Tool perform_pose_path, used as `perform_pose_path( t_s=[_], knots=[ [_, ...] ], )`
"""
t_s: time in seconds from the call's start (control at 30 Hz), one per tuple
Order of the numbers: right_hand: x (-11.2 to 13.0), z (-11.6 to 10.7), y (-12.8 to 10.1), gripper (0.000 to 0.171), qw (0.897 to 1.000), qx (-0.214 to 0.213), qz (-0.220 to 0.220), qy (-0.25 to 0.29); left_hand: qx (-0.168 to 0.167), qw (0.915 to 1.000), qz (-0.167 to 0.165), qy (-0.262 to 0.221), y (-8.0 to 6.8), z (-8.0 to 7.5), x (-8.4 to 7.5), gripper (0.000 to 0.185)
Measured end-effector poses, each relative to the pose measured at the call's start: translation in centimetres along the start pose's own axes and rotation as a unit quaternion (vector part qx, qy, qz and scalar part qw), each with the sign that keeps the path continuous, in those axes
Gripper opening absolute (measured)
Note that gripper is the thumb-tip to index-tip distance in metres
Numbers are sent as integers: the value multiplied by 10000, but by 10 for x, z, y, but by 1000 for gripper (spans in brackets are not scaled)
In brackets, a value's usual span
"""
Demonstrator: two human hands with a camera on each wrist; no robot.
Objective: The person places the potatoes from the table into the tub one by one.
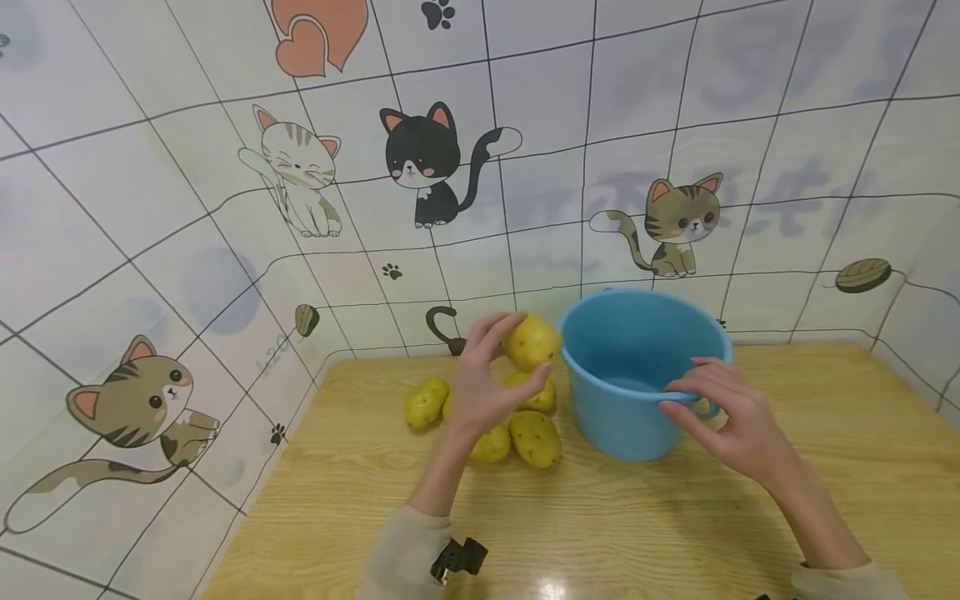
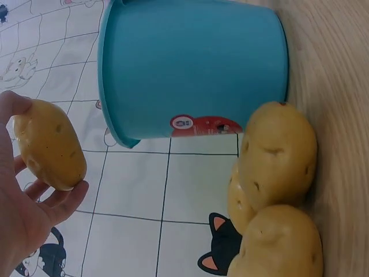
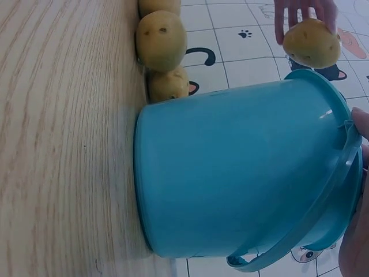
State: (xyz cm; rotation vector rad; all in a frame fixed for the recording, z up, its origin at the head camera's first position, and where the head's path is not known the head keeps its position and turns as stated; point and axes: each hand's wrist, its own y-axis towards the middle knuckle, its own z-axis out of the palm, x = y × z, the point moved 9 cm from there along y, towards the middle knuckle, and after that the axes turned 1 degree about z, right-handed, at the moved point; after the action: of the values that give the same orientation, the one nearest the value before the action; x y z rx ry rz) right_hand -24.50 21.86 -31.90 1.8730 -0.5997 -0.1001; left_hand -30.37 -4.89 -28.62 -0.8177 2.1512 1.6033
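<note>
Fingers (image 1: 517,327) hold potato (image 1: 531,342) beside blue bucket (image 1: 626,417).

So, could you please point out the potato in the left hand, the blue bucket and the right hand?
potato (image 1: 531,342), head view, middle of its skin.
blue bucket (image 1: 622,417), head view, front outer wall.
right hand (image 1: 723,412), head view, back of the hand.

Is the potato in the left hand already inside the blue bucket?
No, the left hand holds the potato in the air just outside the rim of the blue bucket, above the other potatoes on the table.
</note>
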Motion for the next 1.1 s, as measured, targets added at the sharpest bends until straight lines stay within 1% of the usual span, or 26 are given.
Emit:
perform_pose_path(
  t_s=[0.13, 0.23, 0.33, 0.53, 0.6, 0.9, 1.0, 1.1],
  knots=[
    [0, 0, -1, 47, 10000, -11, 9, -22, 64, 10000, -22, -7, 7, 12, -2, 61],
    [-2, -1, -2, 47, 10000, -5, 13, -35, 136, 9999, -23, 2, 12, 26, -4, 61],
    [-3, -2, -2, 47, 10000, 4, 36, -28, 236, 9997, -12, -88, 16, 39, -8, 60],
    [-2, -1, -3, 48, 10000, -2, 19, -34, 484, 9983, -304, -130, 20, 59, -10, 60],
    [-2, -1, -3, 48, 10000, 6, 9, -46, 518, 9980, -349, -91, 20, 64, -11, 61],
    [-2, 0, -4, 47, 10000, 56, 25, -54, 735, 9970, -222, 66, 17, 84, -9, 65],
    [-2, 0, -4, 47, 10000, 38, 12, -35, 686, 9975, -148, -19, 16, 86, -11, 61],
    [0, 0, -3, 47, 10000, 26, -46, -27, 587, 9981, -182, -80, 15, 85, -11, 53]
  ],
)
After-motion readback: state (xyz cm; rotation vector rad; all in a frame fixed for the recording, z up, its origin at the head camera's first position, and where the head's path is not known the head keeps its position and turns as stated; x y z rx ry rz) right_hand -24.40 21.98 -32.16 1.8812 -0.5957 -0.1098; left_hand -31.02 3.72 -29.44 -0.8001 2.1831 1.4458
